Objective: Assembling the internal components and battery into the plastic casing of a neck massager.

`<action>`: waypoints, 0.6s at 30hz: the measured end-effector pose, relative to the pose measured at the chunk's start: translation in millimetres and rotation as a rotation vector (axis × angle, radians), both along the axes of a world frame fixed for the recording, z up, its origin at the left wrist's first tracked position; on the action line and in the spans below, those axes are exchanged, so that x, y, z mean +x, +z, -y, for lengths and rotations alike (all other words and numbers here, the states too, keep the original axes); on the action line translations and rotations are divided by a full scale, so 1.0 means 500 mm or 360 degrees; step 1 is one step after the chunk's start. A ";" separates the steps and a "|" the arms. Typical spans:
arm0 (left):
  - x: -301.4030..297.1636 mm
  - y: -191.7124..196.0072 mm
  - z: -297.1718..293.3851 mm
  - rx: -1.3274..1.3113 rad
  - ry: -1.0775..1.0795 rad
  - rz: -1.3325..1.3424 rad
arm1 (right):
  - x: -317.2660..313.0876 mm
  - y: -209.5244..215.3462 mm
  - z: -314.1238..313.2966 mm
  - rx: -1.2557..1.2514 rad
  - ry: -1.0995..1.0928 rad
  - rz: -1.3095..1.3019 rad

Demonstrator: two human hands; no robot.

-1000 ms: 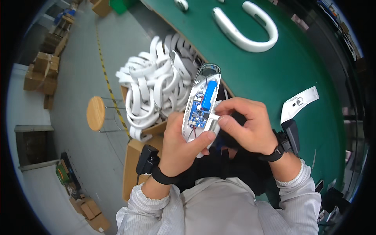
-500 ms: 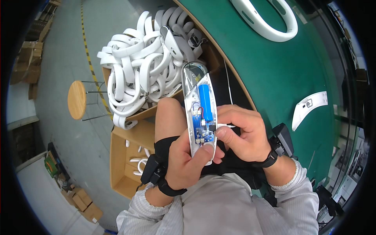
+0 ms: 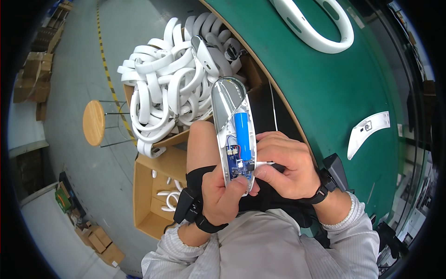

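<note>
Green worktop at your right; carton of white curved shells beyond your hands. Your left hand grips closed around an open white housing with a blue battery; right hand pinches a white plug at its circuit board.

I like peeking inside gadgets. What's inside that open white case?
Inside the open white case sit a blue battery and a small circuit board. Its lower end hides under the fingers.
</note>
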State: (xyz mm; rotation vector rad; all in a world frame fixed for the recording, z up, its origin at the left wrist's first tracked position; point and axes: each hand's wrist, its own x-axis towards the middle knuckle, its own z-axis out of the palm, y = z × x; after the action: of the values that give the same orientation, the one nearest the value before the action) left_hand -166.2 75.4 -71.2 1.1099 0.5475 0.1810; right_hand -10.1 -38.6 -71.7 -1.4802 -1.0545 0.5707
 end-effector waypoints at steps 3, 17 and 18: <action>-0.001 0.002 -0.001 0.0056 -0.0015 0.0002 | 0.000 0.000 -0.001 0.0024 0.0000 0.0017; -0.006 0.001 0.004 0.0092 0.0016 0.0015 | -0.004 -0.003 -0.002 0.0107 0.0012 0.0070; -0.006 0.001 0.004 0.0086 0.0020 0.0016 | -0.005 -0.003 -0.001 0.0108 0.0010 0.0071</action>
State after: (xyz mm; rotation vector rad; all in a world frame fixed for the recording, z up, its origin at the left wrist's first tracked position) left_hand -169.3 73.3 -70.6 1.1579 0.5436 0.2133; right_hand -12.4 -37.9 -73.1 -1.4365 -1.1030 0.5038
